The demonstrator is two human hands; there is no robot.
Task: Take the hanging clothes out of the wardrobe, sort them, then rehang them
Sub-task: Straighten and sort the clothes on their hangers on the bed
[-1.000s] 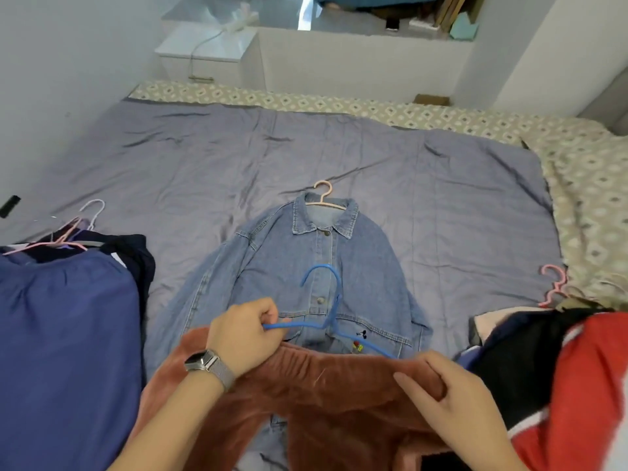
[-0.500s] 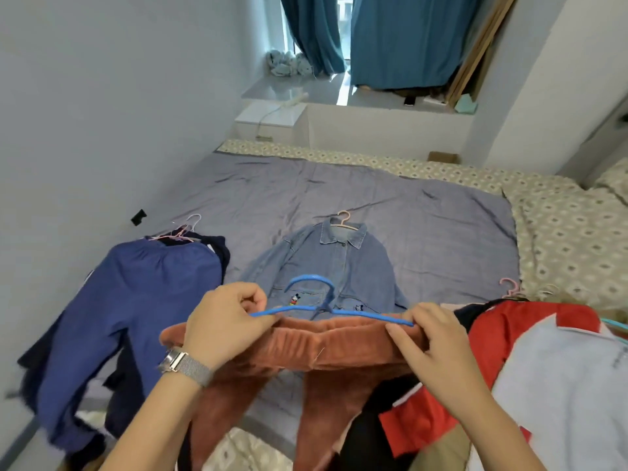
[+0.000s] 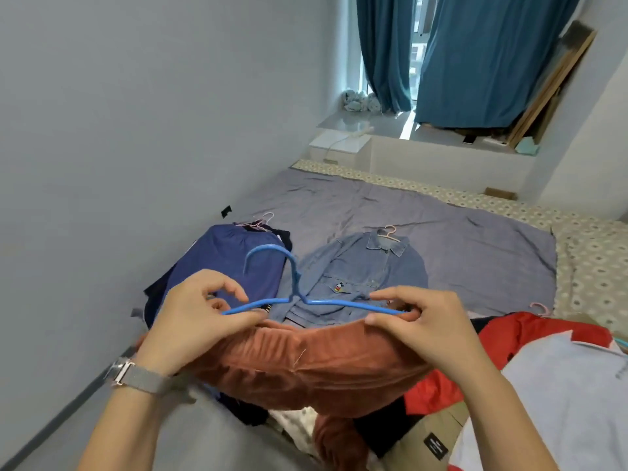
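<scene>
Grey-sheeted bed [image 3: 475,239] — blue wall [image 3: 136,130], teal curtains [image 3: 492,56], denim jacket [image 3: 360,266]

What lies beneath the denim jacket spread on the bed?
The denim jacket lies on the grey bedspread, a pink hanger in its collar. Anything under it is hidden.

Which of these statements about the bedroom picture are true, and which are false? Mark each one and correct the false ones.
1. Both hands hold the blue hanger. True.
2. The garment on that hanger is green. False: the trousers are rust-brown.
3. A denim jacket lies flat on the bed. True.
4. The curtains are yellow. False: they are blue.
5. The watch is on the right wrist. False: it is on the left.
</scene>
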